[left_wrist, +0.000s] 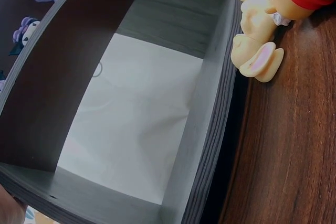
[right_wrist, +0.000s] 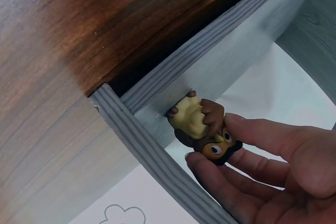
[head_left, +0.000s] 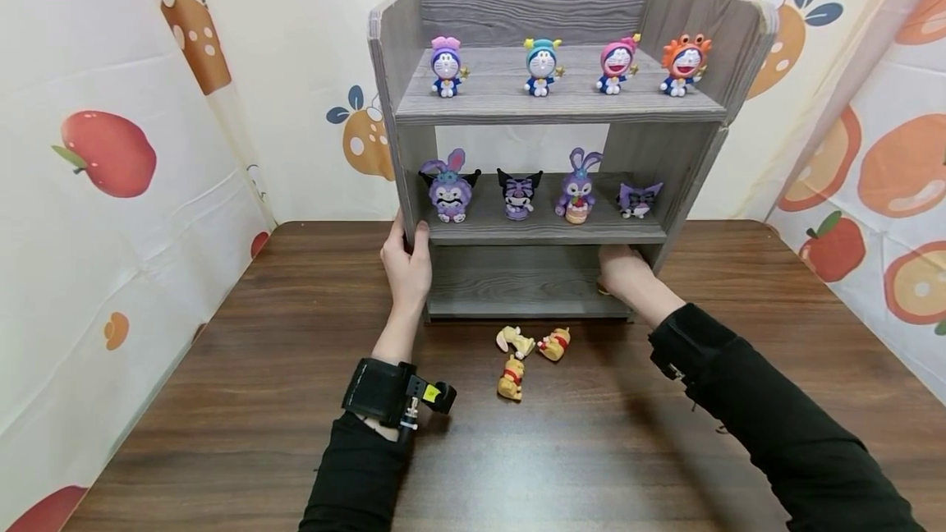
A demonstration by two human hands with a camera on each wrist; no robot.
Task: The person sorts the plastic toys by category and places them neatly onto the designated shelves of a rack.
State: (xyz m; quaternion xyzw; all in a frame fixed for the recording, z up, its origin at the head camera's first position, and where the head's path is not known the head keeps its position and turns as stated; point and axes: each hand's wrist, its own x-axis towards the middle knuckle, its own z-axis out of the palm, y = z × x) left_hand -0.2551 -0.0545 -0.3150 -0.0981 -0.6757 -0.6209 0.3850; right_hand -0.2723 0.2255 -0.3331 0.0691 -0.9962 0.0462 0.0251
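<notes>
My right hand (head_left: 626, 271) reaches into the right end of the lowest compartment of a grey wooden shelf (head_left: 528, 277). In the right wrist view its thumb and fingers pinch a small brown owl figurine (right_wrist: 202, 124) by the head. The owl's feet are right at the bottom board, close to the side panel. At the other end, my left hand (head_left: 408, 268) holds the shelf's left side panel, thumb in front and other fingers partly hidden behind it. The left wrist view shows part of this hand (left_wrist: 9, 207) at the panel's edge.
On the table (head_left: 296, 368) before the shelf lie a cream rabbit figurine (head_left: 515, 341) and two yellow bear figurines (head_left: 511, 378) with red tops. Purple figurines (head_left: 520, 195) line the middle tier; blue-bodied figurines in coloured hoods (head_left: 542, 68) stand on top. A patterned backdrop (head_left: 310, 162) hangs behind.
</notes>
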